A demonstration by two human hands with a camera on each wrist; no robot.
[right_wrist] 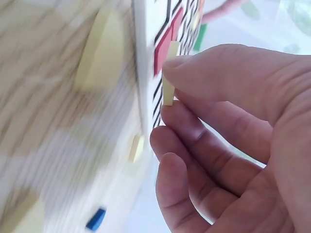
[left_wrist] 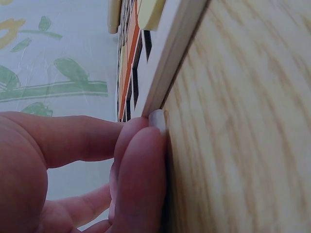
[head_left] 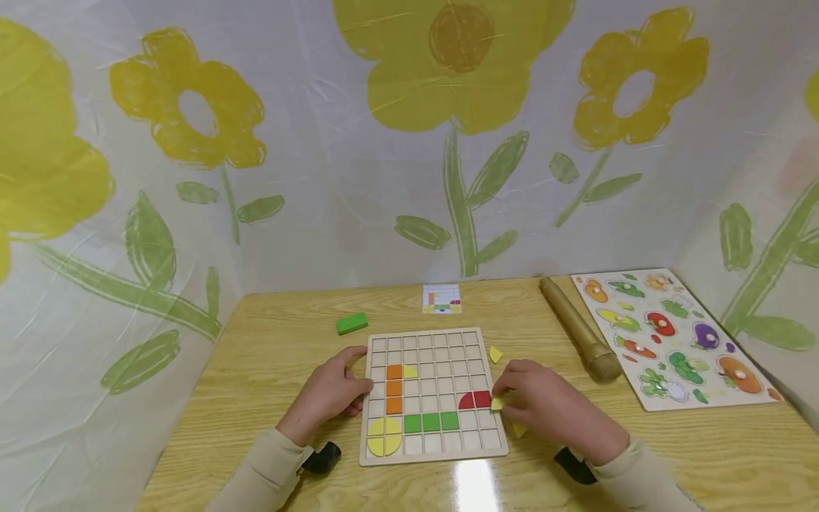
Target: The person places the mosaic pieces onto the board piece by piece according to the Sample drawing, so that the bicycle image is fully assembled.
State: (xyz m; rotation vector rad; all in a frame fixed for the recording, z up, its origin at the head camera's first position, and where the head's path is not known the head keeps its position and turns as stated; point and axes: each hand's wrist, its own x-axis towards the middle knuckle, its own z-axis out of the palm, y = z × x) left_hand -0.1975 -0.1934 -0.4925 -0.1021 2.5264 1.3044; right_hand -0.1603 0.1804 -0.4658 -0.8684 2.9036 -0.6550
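Note:
A wooden grid board [head_left: 435,456] lies on the table with coloured tiles in its cells. Orange squares [head_left: 394,388], green squares [head_left: 431,422], red tiles [head_left: 475,400] and a yellow circle of quarter tiles [head_left: 384,436] sit on it. My left hand [head_left: 326,390] touches the board's left edge with its thumb and fingertips, its index finger reaching up along the side. Over the right edge, next to the red tiles, my right hand [head_left: 547,405] pinches a yellow quarter-circle tile [right_wrist: 168,92] between thumb and fingers. Other yellow tiles [head_left: 495,354] lie right of the board, one partly under that hand.
Behind the board lie a green block [head_left: 352,323] and a small pattern card [head_left: 441,299]. A brown microphone-shaped object [head_left: 579,328] and a vegetable puzzle board [head_left: 675,341] lie at the right. A flowered cloth [head_left: 345,213] hangs behind the table. A small blue piece [right_wrist: 96,219] shows in the right wrist view.

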